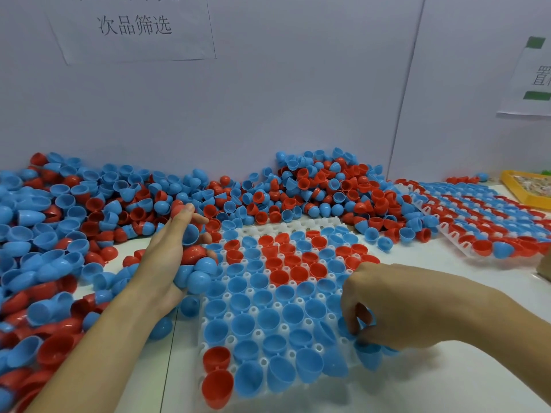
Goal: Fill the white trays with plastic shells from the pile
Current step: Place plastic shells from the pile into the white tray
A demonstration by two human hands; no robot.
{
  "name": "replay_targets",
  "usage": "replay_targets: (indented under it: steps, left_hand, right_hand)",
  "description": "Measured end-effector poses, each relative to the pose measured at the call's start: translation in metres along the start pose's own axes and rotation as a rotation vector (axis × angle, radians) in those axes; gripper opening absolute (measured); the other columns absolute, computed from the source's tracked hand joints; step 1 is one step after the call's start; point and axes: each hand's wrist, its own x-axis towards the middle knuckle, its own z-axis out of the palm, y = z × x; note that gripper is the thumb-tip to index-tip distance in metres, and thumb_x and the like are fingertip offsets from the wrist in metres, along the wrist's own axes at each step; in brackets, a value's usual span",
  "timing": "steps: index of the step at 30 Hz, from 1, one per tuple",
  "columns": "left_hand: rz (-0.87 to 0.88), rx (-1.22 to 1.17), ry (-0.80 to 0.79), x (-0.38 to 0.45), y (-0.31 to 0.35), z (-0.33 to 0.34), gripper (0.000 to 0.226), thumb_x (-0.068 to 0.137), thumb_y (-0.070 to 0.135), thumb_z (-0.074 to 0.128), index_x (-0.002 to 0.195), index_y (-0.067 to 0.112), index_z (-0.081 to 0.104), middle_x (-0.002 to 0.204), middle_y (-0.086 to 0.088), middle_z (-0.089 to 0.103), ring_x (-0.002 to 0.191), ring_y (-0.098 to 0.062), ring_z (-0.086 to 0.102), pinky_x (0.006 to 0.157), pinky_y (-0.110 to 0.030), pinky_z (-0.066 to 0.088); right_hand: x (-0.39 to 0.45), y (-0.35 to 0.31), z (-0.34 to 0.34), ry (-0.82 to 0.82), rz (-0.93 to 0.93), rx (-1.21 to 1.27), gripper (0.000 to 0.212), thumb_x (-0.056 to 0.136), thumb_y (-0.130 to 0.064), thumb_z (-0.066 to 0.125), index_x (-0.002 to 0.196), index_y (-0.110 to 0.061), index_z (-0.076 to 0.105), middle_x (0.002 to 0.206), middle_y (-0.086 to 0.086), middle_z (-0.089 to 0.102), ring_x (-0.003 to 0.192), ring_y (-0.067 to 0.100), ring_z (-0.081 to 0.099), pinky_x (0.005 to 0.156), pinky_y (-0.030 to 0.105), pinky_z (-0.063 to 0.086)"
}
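Two bare hands work over a white tray that lies on the pale table directly before the viewer. Most of the tray's sockets are filled with plastic shells set mouth upward: blue ones across the near and middle rows, red ones grouped in the far middle, and two red shells at the near left corner; part of the far edge shows bare white sockets. The left hand, at the tray's left edge, is cupped around a clutch of loose shells, blue and red, its fingers curled about them. The right hand reaches over the tray's near right part, thumb and fingertips pinching a blue shell at the sockets there. The pile of red and blue shells spreads along the grey wall from the left edge past the tray's far side, touching the tray's far left corner. A second white tray, filled with stripes of red and blue shells, lies tilted at the right, near the pile's right end. A yellow-rimmed box stands at the far right, just beyond it. Paper sheets with printed characters are fixed to the wall above.
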Motion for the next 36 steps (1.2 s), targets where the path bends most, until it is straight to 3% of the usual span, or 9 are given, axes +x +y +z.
replay_targets:
  steps: [3, 5, 7, 12, 21, 29, 36]
  left_hand:
    - [0.005, -0.009, -0.018, -0.001, -0.001, -0.001, 0.032, 0.086, 0.054, 0.065, 0.075, 0.024, 0.068, 0.07, -0.004, 0.064, 0.052, -0.016, 0.062, 0.05, -0.027, 0.055]
    - [0.008, -0.007, -0.016, -0.001, -0.002, -0.001, 0.032, 0.086, 0.054, 0.064, 0.075, 0.024, 0.068, 0.07, -0.004, 0.064, 0.051, -0.016, 0.062, 0.05, -0.027, 0.055]
    - [0.0, -0.016, -0.016, -0.003, 0.0, 0.0, 0.032, 0.086, 0.054, 0.065, 0.076, 0.024, 0.068, 0.07, -0.004, 0.064, 0.051, -0.016, 0.061, 0.05, -0.027, 0.055]
    - [-0.007, -0.021, -0.004, -0.004, 0.0, 0.0, 0.032, 0.091, 0.051, 0.063, 0.08, 0.021, 0.066, 0.072, -0.005, 0.063, 0.051, -0.017, 0.061, 0.05, -0.027, 0.055]
    - [-0.016, -0.01, 0.003, -0.005, -0.001, 0.0, 0.032, 0.091, 0.051, 0.062, 0.08, 0.021, 0.066, 0.072, -0.005, 0.063, 0.051, -0.017, 0.061, 0.048, -0.028, 0.054]
    - [-0.017, -0.01, -0.009, -0.006, -0.002, 0.0, 0.033, 0.081, 0.056, 0.066, 0.072, 0.025, 0.07, 0.069, -0.003, 0.066, 0.052, -0.016, 0.062, 0.049, -0.028, 0.055]
    - [-0.036, -0.03, -0.027, -0.005, -0.002, 0.0, 0.036, 0.072, 0.059, 0.068, 0.077, 0.023, 0.07, 0.069, -0.002, 0.068, 0.052, -0.015, 0.062, 0.051, -0.029, 0.056]
  right_hand:
    - [-0.003, 0.003, -0.001, 0.025, 0.016, -0.136, 0.016, 0.092, -0.036, 0.068, 0.108, -0.034, 0.072, 0.1, -0.021, 0.063, 0.082, 0.003, 0.058, 0.057, 0.012, 0.038]
    - [0.002, 0.003, 0.007, -0.015, -0.04, -0.101, 0.02, 0.092, -0.039, 0.068, 0.111, -0.035, 0.071, 0.102, -0.022, 0.063, 0.084, 0.003, 0.058, 0.06, 0.015, 0.045]
    - [0.0, 0.006, -0.002, 0.07, -0.013, -0.064, 0.022, 0.091, -0.045, 0.068, 0.111, -0.038, 0.069, 0.099, -0.021, 0.063, 0.086, 0.003, 0.059, 0.071, 0.022, 0.054]
    - [0.002, -0.003, 0.005, 0.059, -0.125, -0.023, 0.033, 0.085, -0.056, 0.068, 0.114, -0.041, 0.066, 0.099, -0.021, 0.059, 0.089, 0.002, 0.054, 0.075, 0.026, 0.053]
    - [0.015, -0.014, 0.013, 0.032, -0.136, -0.089, 0.02, 0.092, -0.033, 0.067, 0.11, -0.027, 0.073, 0.103, -0.015, 0.067, 0.092, 0.011, 0.063, 0.081, 0.03, 0.058]
    - [0.018, -0.023, 0.011, 0.056, -0.114, -0.243, 0.02, 0.09, -0.029, 0.066, 0.109, -0.023, 0.071, 0.103, -0.008, 0.067, 0.088, 0.014, 0.065, 0.078, 0.033, 0.059]
    - [0.016, -0.015, 0.006, 0.01, -0.086, -0.169, 0.03, 0.091, -0.036, 0.068, 0.12, -0.035, 0.065, 0.108, -0.019, 0.063, 0.091, 0.005, 0.059, 0.081, 0.026, 0.055]
